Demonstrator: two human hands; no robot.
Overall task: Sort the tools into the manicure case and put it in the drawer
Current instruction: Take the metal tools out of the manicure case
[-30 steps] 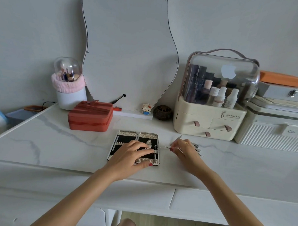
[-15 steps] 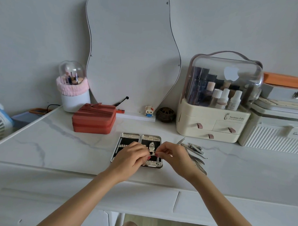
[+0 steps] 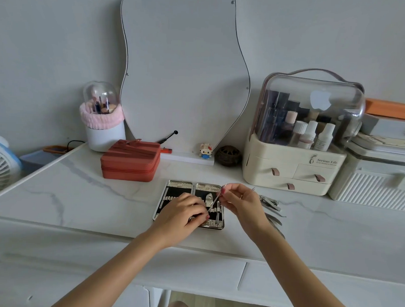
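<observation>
Since a moment ago, right hand [image 3: 239, 200] has lifted a thin tool [image 3: 214, 202], its grip pinching it; left hand [image 3: 183, 210] presses the manicure case [image 3: 179, 184]. Best slide the tip squarely under its elastic loop.

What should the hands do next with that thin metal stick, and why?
Probably slide the thin tool, pinched by the right hand, down under a strap in the open manicure case. Its tip already points there, where the left hand rests.
</observation>
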